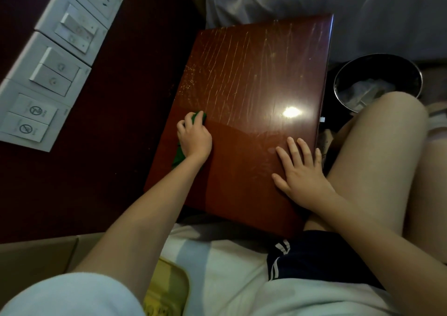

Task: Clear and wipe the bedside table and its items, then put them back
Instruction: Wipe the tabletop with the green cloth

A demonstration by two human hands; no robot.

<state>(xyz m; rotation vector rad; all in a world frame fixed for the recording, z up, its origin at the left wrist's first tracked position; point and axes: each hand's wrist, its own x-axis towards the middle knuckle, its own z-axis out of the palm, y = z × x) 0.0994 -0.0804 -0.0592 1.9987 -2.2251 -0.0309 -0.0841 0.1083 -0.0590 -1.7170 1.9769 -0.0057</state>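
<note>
Scratched, glossy bedside table near white bedding and wall switches

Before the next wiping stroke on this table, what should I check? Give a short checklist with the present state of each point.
1. Table top cleared of items: ok.
2. Green cloth gripped by the left hand: ok.
3. Right hand flat on the table, steadying it: ok.
4. Far half wiped clean: not ok, streaks show there.
5. Cloth damp enough: cannot tell.
</note>
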